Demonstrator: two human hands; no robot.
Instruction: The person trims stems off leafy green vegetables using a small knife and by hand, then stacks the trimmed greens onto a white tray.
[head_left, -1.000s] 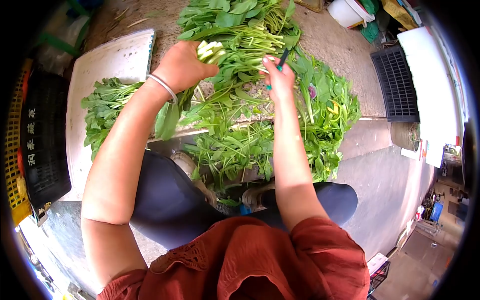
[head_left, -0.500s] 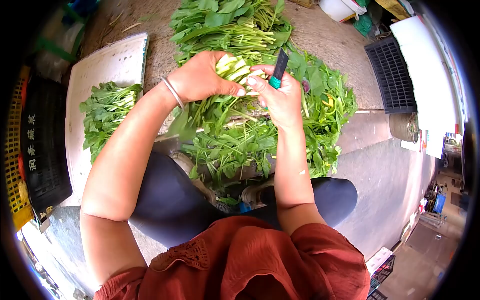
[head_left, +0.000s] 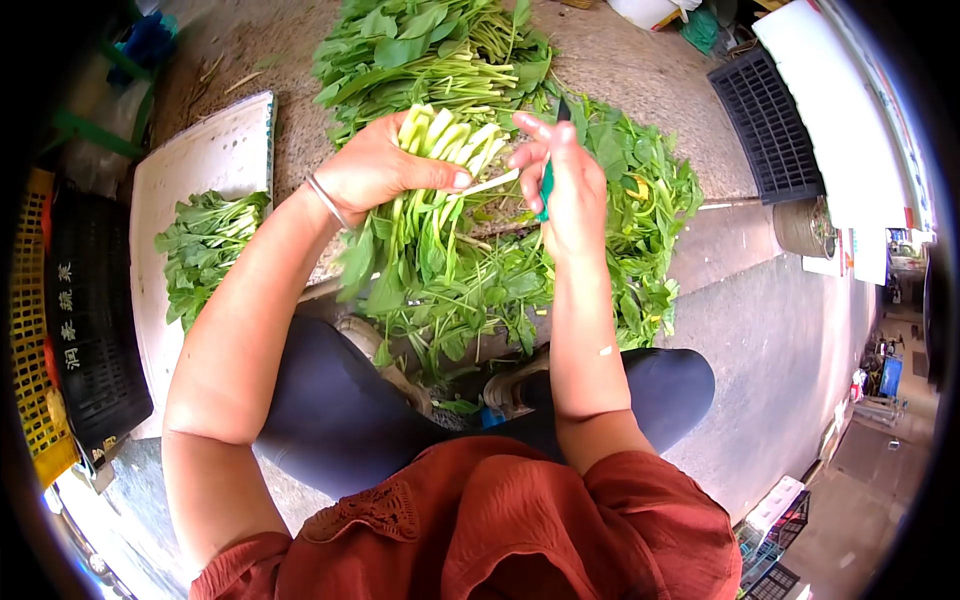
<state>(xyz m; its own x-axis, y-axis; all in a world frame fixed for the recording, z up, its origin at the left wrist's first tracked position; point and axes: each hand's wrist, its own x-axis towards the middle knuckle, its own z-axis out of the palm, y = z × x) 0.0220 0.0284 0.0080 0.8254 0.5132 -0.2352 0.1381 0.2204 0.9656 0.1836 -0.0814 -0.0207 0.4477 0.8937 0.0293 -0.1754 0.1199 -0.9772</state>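
My left hand [head_left: 385, 170], with a bangle at the wrist, is wrapped round a bunch of leafy greens [head_left: 440, 150]. The pale cut stem ends point up and away, and the leaves hang toward my knees. Just right of the bunch, my right hand [head_left: 570, 195] holds a knife [head_left: 547, 190] with a green handle against its palm. The dark blade sticks up past the fingers. One pale stem reaches from the bunch toward my right hand; whether the fingers touch it I cannot tell.
A large heap of greens [head_left: 400, 50] lies ahead, with loose leaves [head_left: 650, 210] to the right and below. On the left, a white foam lid [head_left: 205, 150] bears another bunch [head_left: 210, 240]. Crates stand at far left [head_left: 95, 320] and right [head_left: 765, 130].
The bunch in my left hand has gained stems and its cut ends now show more widely. My right hand came up beside it, touched the stem ends, then drew slightly away to the right.
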